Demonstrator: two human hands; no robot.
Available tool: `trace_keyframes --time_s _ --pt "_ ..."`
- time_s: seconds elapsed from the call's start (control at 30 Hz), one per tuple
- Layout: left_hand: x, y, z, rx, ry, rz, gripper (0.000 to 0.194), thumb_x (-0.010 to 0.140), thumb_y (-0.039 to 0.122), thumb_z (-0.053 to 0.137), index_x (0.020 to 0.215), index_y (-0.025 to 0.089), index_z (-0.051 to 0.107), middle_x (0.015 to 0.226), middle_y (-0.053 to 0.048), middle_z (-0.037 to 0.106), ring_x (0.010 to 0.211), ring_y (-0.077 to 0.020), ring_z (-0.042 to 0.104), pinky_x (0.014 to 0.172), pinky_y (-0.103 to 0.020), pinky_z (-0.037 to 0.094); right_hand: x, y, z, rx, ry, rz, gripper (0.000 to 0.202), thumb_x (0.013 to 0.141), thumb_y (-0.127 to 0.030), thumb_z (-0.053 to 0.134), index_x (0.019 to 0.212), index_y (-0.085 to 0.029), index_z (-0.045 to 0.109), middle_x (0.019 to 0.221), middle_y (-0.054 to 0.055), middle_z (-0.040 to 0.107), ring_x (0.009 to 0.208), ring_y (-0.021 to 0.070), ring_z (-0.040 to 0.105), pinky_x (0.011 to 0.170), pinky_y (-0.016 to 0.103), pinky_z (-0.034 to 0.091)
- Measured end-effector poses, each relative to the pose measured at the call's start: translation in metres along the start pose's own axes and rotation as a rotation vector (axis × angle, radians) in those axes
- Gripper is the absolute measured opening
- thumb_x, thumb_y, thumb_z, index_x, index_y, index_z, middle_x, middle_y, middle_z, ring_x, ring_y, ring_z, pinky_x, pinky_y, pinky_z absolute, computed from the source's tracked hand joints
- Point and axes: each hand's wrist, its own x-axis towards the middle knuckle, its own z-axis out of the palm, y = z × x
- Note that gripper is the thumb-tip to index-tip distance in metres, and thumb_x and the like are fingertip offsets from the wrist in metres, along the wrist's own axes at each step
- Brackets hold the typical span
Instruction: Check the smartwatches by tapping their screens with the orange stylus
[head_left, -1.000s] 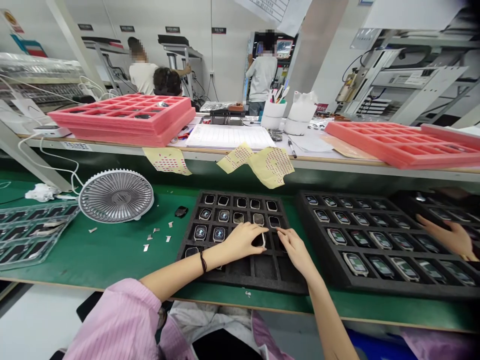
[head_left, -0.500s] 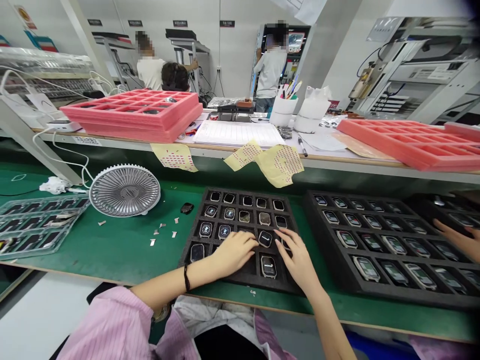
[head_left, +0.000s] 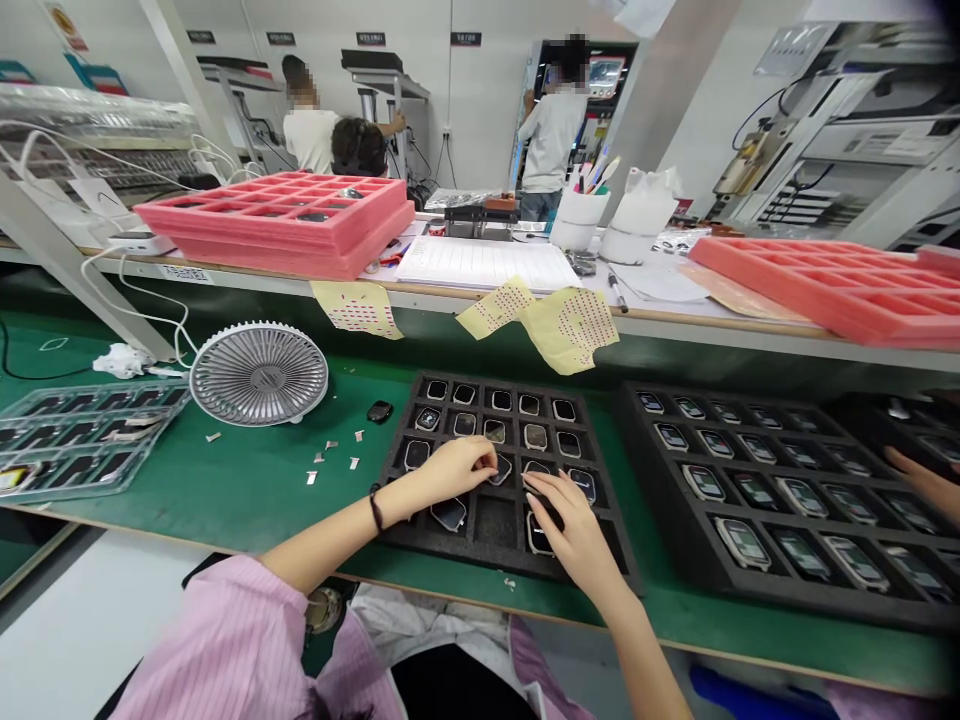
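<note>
A black foam tray [head_left: 495, 520] lies before me, with smartwatches in most of its compartments. My left hand [head_left: 459, 468] is over the tray's middle, fingers curled together at the edge of a smartwatch [head_left: 501, 470]; whether they grip it is hidden. My right hand [head_left: 571, 520] has its fingers stretched out, fingertips at another smartwatch [head_left: 535, 468] just to the right. Beneath that hand, a lit smartwatch [head_left: 537, 535] is partly covered. A smartwatch with a logo on its screen [head_left: 582, 486] lies beside the right fingers. One compartment near the front shows bare foam.
A second black foam tray [head_left: 645, 480] of watches stands at right, another person's hand [head_left: 926, 485] beyond it. Left are a fan [head_left: 259, 375], a loose watch [head_left: 379, 411], small scraps and a clear tray [head_left: 90, 480]. Pink foam trays [head_left: 360, 245] sit on the shelf.
Both hands have shifted slightly left, and the left fingers have curled in. Several lit watch faces on the tray's left side have gone dark.
</note>
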Motion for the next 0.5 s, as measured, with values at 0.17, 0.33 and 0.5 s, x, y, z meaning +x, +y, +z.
trace_keyframes --time_s 0.17,0.33,0.5 --pt "-0.042 0.022 -0.021 0.353 -0.111 -0.243 0.020 0.085 0.034 0.062 0.086 0.015 0.060 0.076 -0.008 0.068 0.074 -0.0244 0.066 0.067 -0.031 0.047 -0.005 0.003 0.004 0.038 0.030 0.019 0.028 0.095 -0.029 0.044 0.118 -0.027 0.061 0.113 0.007 0.067 0.109 0.0253 0.060 0.108 0.055 0.035" --pt "-0.055 0.042 -0.006 0.524 -0.214 -0.282 0.032 0.083 0.038 0.064 0.096 0.010 0.058 0.090 -0.020 0.068 0.088 -0.0337 0.064 0.073 -0.039 0.048 -0.001 -0.008 0.011 0.080 0.028 -0.011 0.028 0.093 -0.027 0.046 0.115 -0.026 0.062 0.110 0.006 0.068 0.105 0.0249 0.062 0.106 0.054 0.036" --pt "-0.046 0.039 -0.009 0.491 -0.374 -0.227 0.049 0.075 0.030 0.073 0.113 0.007 0.053 0.100 -0.023 0.066 0.094 -0.0355 0.063 0.073 -0.039 0.049 0.000 -0.011 0.011 0.084 0.045 -0.025 0.027 0.093 -0.025 0.046 0.113 -0.026 0.064 0.107 0.007 0.069 0.101 0.0242 0.063 0.104 0.055 0.038"
